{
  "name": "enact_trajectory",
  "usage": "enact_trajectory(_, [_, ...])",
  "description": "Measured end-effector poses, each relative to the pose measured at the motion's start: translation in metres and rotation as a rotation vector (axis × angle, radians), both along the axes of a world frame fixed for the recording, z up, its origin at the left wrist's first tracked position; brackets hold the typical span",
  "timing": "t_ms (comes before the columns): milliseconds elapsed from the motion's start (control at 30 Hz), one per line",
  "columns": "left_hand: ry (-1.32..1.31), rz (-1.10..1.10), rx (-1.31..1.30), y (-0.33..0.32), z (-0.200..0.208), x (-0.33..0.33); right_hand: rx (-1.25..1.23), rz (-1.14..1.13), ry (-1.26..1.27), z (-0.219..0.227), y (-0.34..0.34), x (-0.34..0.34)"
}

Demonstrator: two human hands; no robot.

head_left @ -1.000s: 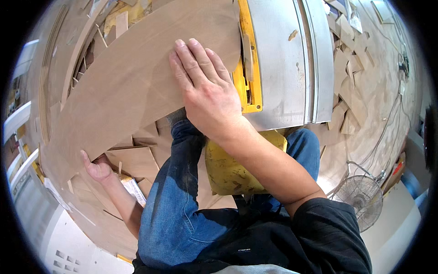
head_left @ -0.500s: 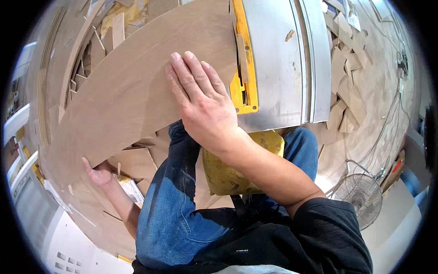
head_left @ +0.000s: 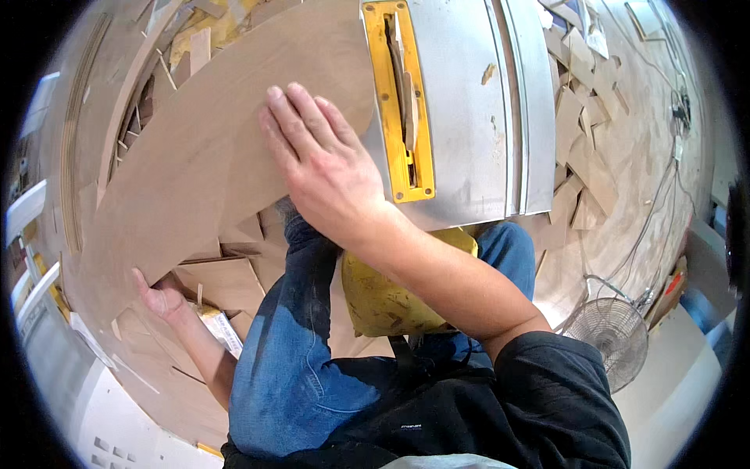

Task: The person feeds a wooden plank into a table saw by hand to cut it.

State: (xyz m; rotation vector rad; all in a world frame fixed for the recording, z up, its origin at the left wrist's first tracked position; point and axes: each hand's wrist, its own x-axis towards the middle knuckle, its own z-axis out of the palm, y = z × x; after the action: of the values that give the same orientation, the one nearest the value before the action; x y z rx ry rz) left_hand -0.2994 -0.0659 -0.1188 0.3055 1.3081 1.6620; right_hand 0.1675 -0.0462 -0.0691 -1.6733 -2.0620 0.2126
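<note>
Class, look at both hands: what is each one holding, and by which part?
The left hand grips the plywood sheet at its near lower edge; the right hand lies flat on its top, pressing rather than gripping.

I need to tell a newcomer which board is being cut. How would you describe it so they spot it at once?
Find the grey metal saw table with its yellow insert. The board overlaps its left edge, under the right hand: one large smooth sheet, unlike the small offcuts littering the floor.
</note>
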Motion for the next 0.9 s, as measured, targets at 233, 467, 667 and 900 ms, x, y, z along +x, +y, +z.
enact_trajectory(233, [-0.04, -0.024, 0.02, 0.029, -0.007, 0.015, -0.024, -0.026, -0.073, -0.004, 0.018, 0.006])
enact_trajectory(467, [-0.06, -0.026, 0.017, 0.022, -0.012, 0.016, 0.05, -0.022, -0.087, -0.007, 0.021, 0.014])
enact_trajectory(667, [-0.038, 0.034, -0.003, 0.02, -0.011, 0.02, 0.061, -0.033, -0.071, -0.009, 0.02, 0.015])
enact_trajectory(900, [-0.087, -0.068, 0.063, 0.013, -0.006, 0.028, 0.066, -0.037, -0.039, -0.013, 0.018, 0.019])
